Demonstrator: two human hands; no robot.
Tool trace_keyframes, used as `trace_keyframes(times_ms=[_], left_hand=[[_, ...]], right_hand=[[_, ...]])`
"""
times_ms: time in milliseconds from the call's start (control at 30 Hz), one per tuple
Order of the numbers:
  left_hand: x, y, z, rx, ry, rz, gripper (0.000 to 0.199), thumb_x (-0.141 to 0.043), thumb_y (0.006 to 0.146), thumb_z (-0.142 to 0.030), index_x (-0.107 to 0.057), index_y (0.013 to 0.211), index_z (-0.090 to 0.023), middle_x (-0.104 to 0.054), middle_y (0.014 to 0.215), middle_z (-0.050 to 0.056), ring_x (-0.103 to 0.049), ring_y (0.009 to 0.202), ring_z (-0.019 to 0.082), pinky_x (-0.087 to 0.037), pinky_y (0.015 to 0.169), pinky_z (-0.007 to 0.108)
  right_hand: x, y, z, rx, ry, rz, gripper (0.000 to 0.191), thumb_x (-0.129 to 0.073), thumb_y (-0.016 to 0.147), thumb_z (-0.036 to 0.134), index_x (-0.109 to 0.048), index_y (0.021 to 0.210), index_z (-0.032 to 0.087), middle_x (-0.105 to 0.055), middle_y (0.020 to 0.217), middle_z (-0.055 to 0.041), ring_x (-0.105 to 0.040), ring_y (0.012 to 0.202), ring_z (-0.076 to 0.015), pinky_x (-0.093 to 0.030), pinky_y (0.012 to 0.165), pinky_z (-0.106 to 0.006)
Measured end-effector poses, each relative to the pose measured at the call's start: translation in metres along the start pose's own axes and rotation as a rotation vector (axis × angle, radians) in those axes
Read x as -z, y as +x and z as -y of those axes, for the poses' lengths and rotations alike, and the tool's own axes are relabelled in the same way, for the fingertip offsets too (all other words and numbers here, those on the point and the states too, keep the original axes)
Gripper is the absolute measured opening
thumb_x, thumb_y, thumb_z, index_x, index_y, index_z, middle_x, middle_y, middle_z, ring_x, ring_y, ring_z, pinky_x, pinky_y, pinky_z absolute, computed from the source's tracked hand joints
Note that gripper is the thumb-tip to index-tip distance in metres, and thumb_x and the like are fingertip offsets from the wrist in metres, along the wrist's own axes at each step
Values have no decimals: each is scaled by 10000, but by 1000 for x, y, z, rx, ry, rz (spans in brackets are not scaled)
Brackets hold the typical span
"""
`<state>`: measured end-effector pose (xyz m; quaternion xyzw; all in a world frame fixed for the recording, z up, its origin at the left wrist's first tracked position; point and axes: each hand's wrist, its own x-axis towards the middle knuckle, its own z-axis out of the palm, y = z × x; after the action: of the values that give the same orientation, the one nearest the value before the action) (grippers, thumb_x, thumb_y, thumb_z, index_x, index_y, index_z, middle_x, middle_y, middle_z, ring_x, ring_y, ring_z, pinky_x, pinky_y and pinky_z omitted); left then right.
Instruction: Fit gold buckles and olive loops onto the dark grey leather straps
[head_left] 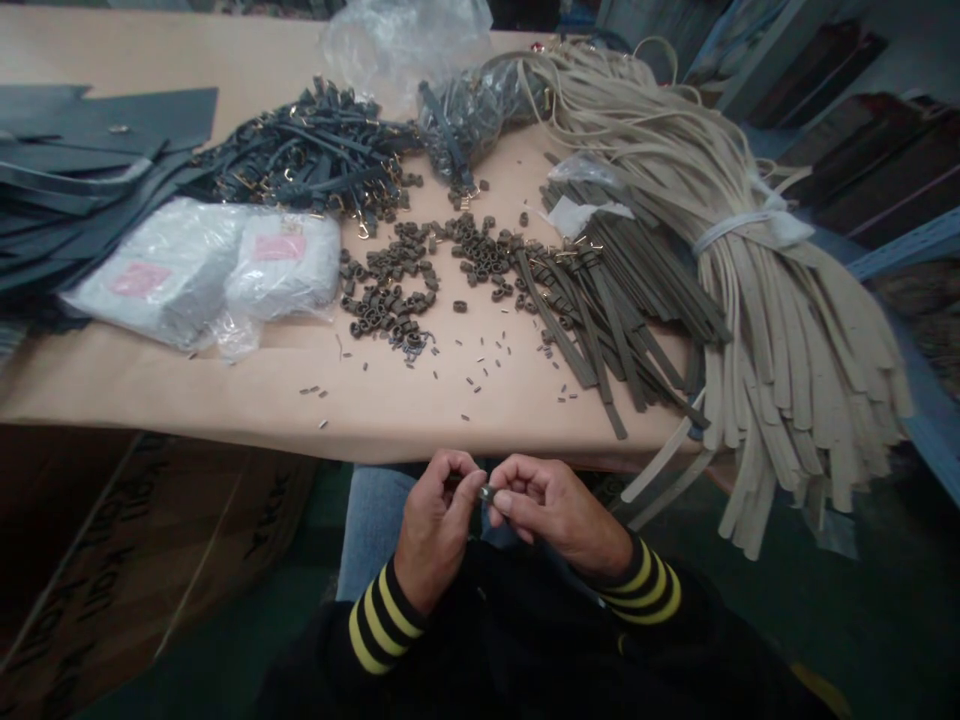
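The person is sitting at the edge of a work table (225, 390) covered with tan paper, and both hands are working together just below the table edge, above the lap. The left hand (439, 525) is half closed, with its curled fingers (454, 470) coming around a small grey metal piece (487, 492), and the right hand (559, 510) is also half closed and is pinching this piece from the other side, so the piece is sitting between the two hands, but its exact shape is too small to tell. Black-and-yellow striped cuffs (382, 615) are showing at the wrists. On the table, a loose heap of small dark loops (394, 285) is lying nearest to the hands, with tiny dark bits (480, 375) scattered in front of it. Olive straps (600, 320) are lying beside the heap, a big tied bundle of beige straps (795, 330) is hanging over the table's right side, and dark straps with metal clips (315, 150) and white plastic packets (169, 270) are lying toward the left
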<state>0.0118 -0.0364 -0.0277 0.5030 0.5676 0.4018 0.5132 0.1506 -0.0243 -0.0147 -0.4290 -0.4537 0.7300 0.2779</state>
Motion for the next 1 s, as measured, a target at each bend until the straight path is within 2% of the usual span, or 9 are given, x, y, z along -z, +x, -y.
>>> trace_keyframes(times_ms=[133, 400, 567, 700, 767, 900, 1000], left_hand=[[8, -5, -5, -118, 169, 97, 147, -444, 806, -204, -579, 789, -147, -612, 726, 26, -558, 678, 116, -436, 646, 217], [23, 1, -6, -131, 185, 319, 193, -432, 810, -197, -614, 787, -138, -648, 780, 68, -589, 731, 146, -455, 675, 245], [27, 3, -10, -145, 190, 384, 208, -407, 811, -181, -595, 726, -154, -624, 804, 72, -569, 762, 149, -435, 704, 252], [25, 1, -5, -153, 277, 363, 155, -415, 783, -166, -560, 730, -161, -587, 745, 49, -536, 694, 141, -419, 648, 250], [23, 0, 7, -96, 294, 323, 141, -414, 778, -180, -547, 737, -155, -578, 722, 46, -527, 659, 140, -414, 615, 252], [23, 0, 38, 52, 316, 228, 120, -435, 761, -201, -537, 722, -150, -560, 662, 34, -518, 629, 144, -418, 599, 267], [27, 0, 43, 107, 219, 229, 92, -468, 735, -204, -540, 731, -147, -525, 685, 21, -502, 639, 137, -438, 605, 272]], right_hand=[[-1, 2, -3, -7, -107, -88, 106, -493, 727, 237, -465, 764, 141, -545, 613, 17, -414, 430, -40, -335, 416, -173], [-2, 1, -4, 30, -274, -68, 49, -475, 741, 192, -487, 756, 147, -571, 637, 2, -494, 527, -69, -378, 471, -177], [-2, 0, -2, 48, -391, -36, 34, -474, 736, 174, -502, 734, 155, -581, 646, -4, -529, 591, -95, -418, 555, -208], [-6, -3, 0, 53, -564, -108, 46, -483, 721, 176, -523, 707, 159, -554, 602, 4, -508, 566, -105, -399, 546, -218], [-8, -6, 4, 66, -536, -87, 44, -485, 712, 180, -518, 691, 160, -544, 584, 9, -487, 537, -98, -380, 518, -210], [-6, -10, 8, 66, -235, 93, 42, -483, 712, 202, -480, 708, 161, -563, 588, 10, -443, 458, -65, -343, 445, -185], [1, -3, 0, -4, -84, 35, 125, -507, 719, 268, -459, 727, 153, -552, 590, 15, -392, 397, -40, -298, 394, -173]])
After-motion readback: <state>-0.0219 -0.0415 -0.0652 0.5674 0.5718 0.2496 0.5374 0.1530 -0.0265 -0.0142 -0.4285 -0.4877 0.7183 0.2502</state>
